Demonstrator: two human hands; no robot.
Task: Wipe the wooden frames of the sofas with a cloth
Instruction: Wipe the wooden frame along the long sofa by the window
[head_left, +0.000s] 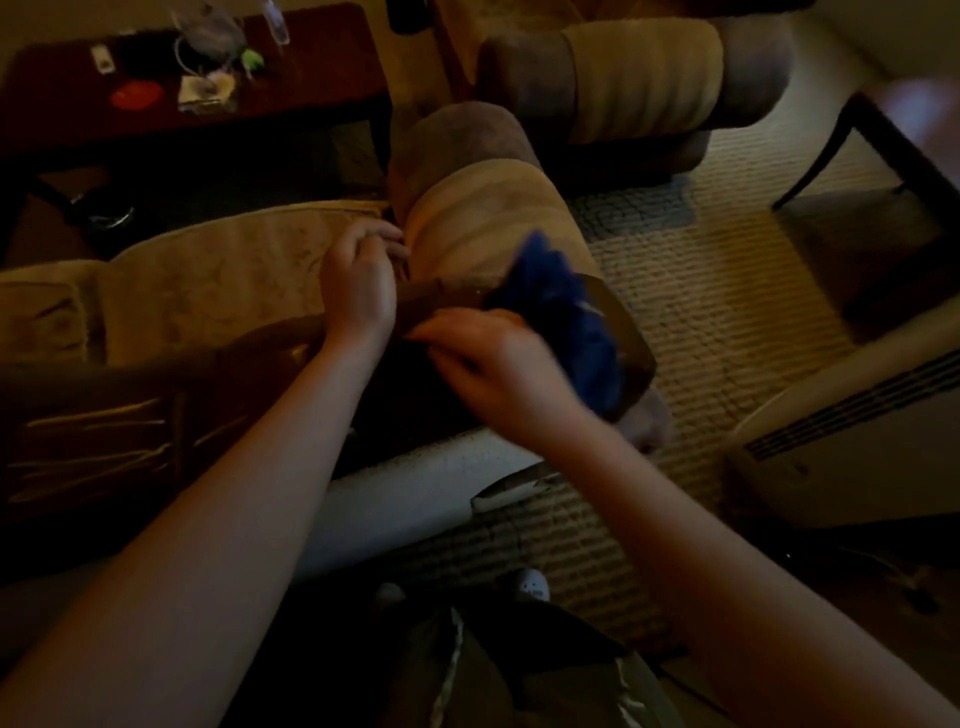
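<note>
A beige sofa with a rounded armrest (483, 218) fills the middle of the dim room. Its dark brown wooden frame (618, 327) runs along the back and round the armrest's end. My right hand (493, 364) grips a bunched blue cloth (566, 317) and holds it against the wooden frame at the armrest; the hand is blurred. My left hand (358, 280) rests on the sofa where the seat cushion (218, 280) meets the armrest, its fingers curled into the gap. What those fingers touch is hidden.
A second sofa (639, 88) stands beyond. A dark wooden table (311, 88) with small items is at the upper left. Another dark table (893, 156) stands at the right, and a white appliance (852, 441) sits on the woven carpet (727, 291).
</note>
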